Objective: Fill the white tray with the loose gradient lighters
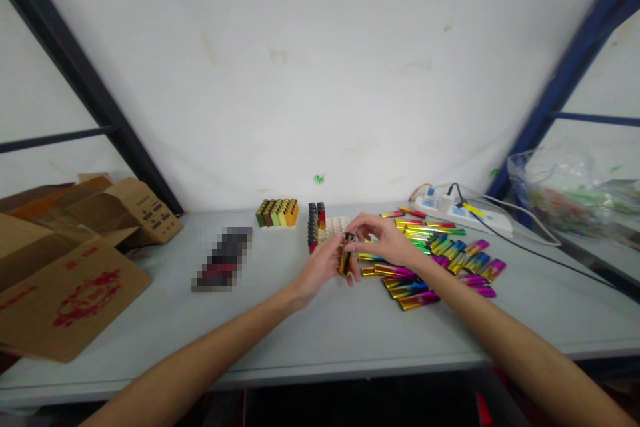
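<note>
Near the middle of the table, my left hand [325,263] is closed round a small gold and black piece [344,261], which stands roughly upright. The fingers of my right hand [383,240] are bent together at the top of that piece; whether they grip a separate part is too small to tell. Just behind my hands sits a white tray [338,224] with round holes, its left side filled with black-topped, dark and red pieces [313,227]. To the right lies a spread of shiny multicoloured sleeves [417,299], partly hidden by my right hand.
Green, yellow and orange pieces [277,212] stand grouped at the back. A pixelated dark object [224,260] lies left of centre. Cardboard boxes [75,293] fill the left end. A power strip [465,213] with cables and a clear plastic bag [565,193] are at the right.
</note>
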`<state>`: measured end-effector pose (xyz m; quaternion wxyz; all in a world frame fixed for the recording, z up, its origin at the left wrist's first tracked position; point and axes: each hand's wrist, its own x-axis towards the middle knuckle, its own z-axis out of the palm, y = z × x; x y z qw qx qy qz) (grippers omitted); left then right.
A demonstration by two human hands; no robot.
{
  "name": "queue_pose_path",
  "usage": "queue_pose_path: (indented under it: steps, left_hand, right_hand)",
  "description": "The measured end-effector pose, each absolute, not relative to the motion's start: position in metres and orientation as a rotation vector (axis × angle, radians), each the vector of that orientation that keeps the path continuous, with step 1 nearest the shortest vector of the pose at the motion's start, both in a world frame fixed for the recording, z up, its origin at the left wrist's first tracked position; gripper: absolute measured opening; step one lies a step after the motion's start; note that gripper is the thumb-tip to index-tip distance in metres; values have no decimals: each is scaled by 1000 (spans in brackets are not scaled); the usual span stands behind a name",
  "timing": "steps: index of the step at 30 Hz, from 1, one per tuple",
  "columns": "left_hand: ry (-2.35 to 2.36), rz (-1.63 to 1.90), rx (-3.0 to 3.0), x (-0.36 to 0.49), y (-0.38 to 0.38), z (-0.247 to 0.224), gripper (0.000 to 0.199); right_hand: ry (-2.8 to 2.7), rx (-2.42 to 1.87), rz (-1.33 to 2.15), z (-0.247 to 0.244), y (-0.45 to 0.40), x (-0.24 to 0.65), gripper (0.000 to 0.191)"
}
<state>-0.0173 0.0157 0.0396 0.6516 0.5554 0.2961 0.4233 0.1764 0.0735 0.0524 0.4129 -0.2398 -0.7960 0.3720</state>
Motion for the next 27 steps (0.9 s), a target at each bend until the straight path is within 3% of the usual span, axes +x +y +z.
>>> queue_pose_path:
  steps: [9, 19, 27]
  left_hand:
    - [793, 821, 1164, -20, 21, 36, 63]
    - [807, 686, 1171, -20, 30, 23, 47]
    - [860, 714, 1177, -20, 30, 25, 44]
  right_hand:
    - [-2007, -790, 659, 51, 80, 182, 37]
    - [-2111, -934, 237, 47, 96, 197, 41]
    - [-2203, -878, 164, 48, 93, 197, 36]
